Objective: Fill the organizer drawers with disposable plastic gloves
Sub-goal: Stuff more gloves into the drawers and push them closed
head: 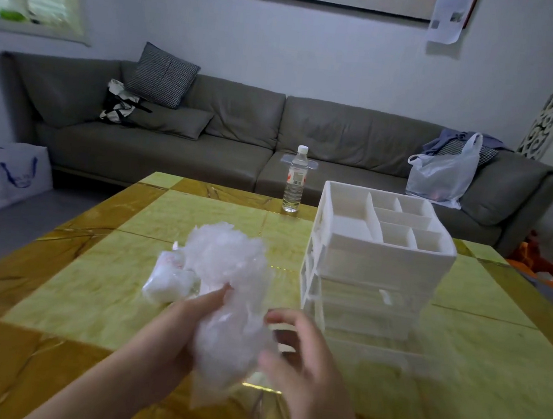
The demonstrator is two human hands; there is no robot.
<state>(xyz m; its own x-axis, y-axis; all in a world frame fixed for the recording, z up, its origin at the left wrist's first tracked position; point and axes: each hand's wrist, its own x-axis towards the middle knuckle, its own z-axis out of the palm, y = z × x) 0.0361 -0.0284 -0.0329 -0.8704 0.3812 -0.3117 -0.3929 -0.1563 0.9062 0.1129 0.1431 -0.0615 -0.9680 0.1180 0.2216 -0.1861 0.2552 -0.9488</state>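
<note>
On a yellow tiled table, a crumpled wad of clear plastic gloves gripped in left hand; right hand half open, fingers touching the wad. More gloves heaped just behind. White drawer organizer standing right of both. Water bottle farther back.
</note>
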